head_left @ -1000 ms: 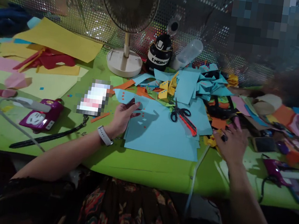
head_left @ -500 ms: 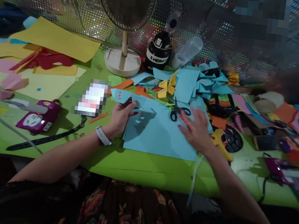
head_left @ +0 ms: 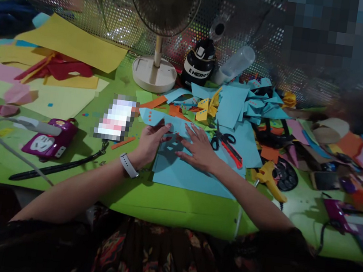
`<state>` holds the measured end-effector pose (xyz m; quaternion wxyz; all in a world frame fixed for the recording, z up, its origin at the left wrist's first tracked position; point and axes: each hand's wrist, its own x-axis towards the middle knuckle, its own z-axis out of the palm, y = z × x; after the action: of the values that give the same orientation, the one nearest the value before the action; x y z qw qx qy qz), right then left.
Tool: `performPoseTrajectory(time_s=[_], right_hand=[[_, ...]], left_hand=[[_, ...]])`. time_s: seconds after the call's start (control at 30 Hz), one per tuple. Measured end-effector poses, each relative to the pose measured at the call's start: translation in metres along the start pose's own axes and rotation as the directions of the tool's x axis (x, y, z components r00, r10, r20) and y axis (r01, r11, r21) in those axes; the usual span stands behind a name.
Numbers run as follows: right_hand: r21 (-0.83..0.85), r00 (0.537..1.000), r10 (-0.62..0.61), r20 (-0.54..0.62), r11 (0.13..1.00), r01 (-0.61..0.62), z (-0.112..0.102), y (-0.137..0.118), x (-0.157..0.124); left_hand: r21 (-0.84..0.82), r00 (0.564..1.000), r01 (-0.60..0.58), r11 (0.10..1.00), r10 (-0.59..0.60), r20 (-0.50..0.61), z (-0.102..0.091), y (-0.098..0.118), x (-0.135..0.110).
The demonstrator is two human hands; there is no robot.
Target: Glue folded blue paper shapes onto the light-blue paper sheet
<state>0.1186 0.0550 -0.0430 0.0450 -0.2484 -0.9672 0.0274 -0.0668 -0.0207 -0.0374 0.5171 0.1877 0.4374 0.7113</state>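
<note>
My left hand (head_left: pixel 151 144) is closed, thumb and fingers curled together above the left part of a light blue paper sheet (head_left: pixel 192 177). What sits between those fingertips is too small to make out. Fingers spread, my right hand (head_left: pixel 198 149) reaches over the same sheet, its fingertips close to the left hand. Small cut bits lie on the paper under the hands. Just right of my right hand lie black-handled scissors (head_left: pixel 224 139) and a red utility knife (head_left: pixel 231 154). A blue paper piece with red dots (head_left: pixel 150 116) is beyond my left hand.
A phone (head_left: pixel 115 118) and a purple power socket (head_left: pixel 50 139) lie to the left. Behind stand a fan (head_left: pixel 154 74), a black bottle (head_left: pixel 198 64) and a tilted clear bottle (head_left: pixel 236 65). Blue paper scraps (head_left: pixel 256 97) and a yellow glue gun (head_left: pixel 271 179) are to the right.
My right hand has moved left, away from the red utility knife, which now lies uncovered beside the scissors. The left hand stays over the sheet. The whole view has shifted slightly.
</note>
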Motion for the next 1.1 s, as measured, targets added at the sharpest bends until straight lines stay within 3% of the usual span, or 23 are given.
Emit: performPoseTrajectory(time_s=[0.3,0.43,0.53,0.67,0.77,0.87,0.97,1.1], right_hand=[[0.039,1.000,-0.005,-0.021,0.999,0.006,0.011,0.004,0.006],[0.231,0.998,0.067,0.010,0.971,-0.068,0.007,0.007,0.007],[0.462,0.984,0.172,0.047,0.870,-0.174,0.001,0.012,0.005],[0.731,0.954,0.287,0.090,0.632,-0.259,-0.008,0.018,0.000],[0.861,0.940,0.336,0.063,0.458,-0.221,-0.012,0.015,-0.004],[0.908,0.941,0.338,0.026,0.386,-0.164,-0.015,0.006,-0.004],[0.874,0.954,0.299,0.004,0.463,-0.149,-0.019,-0.004,-0.002],[0.703,0.968,0.249,-0.036,0.695,-0.153,-0.025,-0.013,0.003]], left_hand=[[0.012,1.000,0.013,1.000,-0.013,0.004,-0.002,-0.003,0.000],[0.007,0.999,0.014,1.000,-0.014,-0.029,-0.001,-0.002,0.001],[-0.009,0.998,0.014,1.000,-0.014,-0.067,-0.002,-0.002,0.003],[-0.017,0.998,0.012,1.000,-0.013,-0.068,-0.001,-0.004,0.003],[-0.003,0.998,0.035,0.999,-0.036,-0.046,0.002,-0.005,-0.003],[0.021,0.997,0.073,0.997,-0.073,-0.023,0.006,-0.006,-0.010],[0.033,0.992,0.122,0.992,-0.122,0.013,0.008,-0.006,-0.017],[0.029,0.990,0.140,0.990,-0.141,0.030,0.009,-0.007,-0.021]])
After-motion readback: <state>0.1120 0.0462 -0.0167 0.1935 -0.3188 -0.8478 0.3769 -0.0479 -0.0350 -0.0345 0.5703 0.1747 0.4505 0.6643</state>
